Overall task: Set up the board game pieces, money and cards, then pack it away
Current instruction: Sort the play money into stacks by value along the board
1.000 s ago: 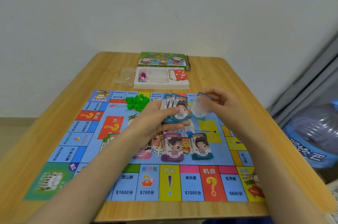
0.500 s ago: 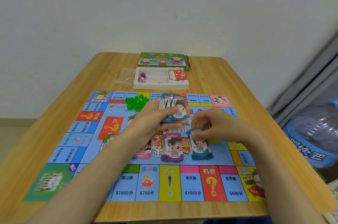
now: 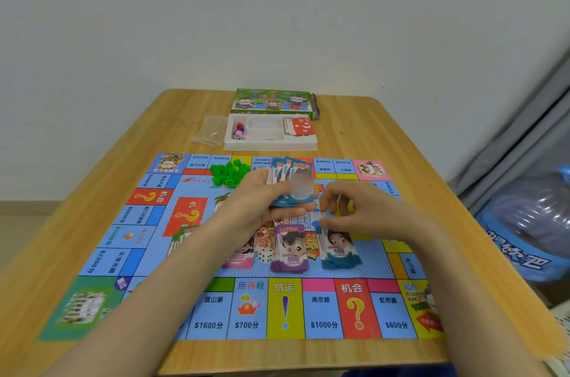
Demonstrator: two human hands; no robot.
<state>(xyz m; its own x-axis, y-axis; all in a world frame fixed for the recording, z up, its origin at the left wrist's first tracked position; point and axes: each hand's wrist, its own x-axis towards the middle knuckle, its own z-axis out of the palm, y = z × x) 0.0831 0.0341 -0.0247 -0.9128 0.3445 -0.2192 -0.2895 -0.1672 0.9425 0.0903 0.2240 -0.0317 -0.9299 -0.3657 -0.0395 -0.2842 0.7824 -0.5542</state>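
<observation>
The table is finished in smooth, matt wood-grain laminate. The board beneath both hands is printed on paper or thin card with a faint sheen. Printed paper is seen in the fanned notes gripped by the left hand and in the stacked notes under the right hand. Beyond the hands, a tray is moulded in glossy white plastic, a bag is made of clear film, and a box is printed card.

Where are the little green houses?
The green houses are piled on the board's far side, left of centre in the head view, just left of the left hand and before the tray.
</observation>
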